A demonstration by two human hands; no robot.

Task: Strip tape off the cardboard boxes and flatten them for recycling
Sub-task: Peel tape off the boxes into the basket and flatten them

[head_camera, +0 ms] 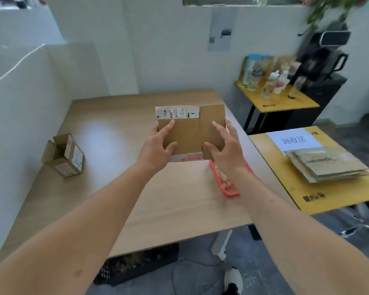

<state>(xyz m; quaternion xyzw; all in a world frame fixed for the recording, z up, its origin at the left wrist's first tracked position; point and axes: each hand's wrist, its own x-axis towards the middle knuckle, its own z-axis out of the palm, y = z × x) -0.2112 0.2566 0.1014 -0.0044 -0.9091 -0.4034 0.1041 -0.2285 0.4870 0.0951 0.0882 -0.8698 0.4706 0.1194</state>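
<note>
Both hands, left [158,145] and right [224,145], grip flattened box [190,133] with spread fingers; red tray [230,188] partly hidden.

white sheet [294,141]: "回收区" | box label [177,112]: "S16K", rest unreadable

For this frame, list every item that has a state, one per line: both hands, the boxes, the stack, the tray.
Left hand: fingers spread, holding the flattened box's left edge.
Right hand: fingers spread, holding its right edge.
Flattened box: flat, held above the table, label still on.
Small box: unflattened, top flaps open, labels on.
Cardboard stack: flattened, piled on the yellow table.
Red tray: on the wooden table, partly hidden by the right arm.
</note>
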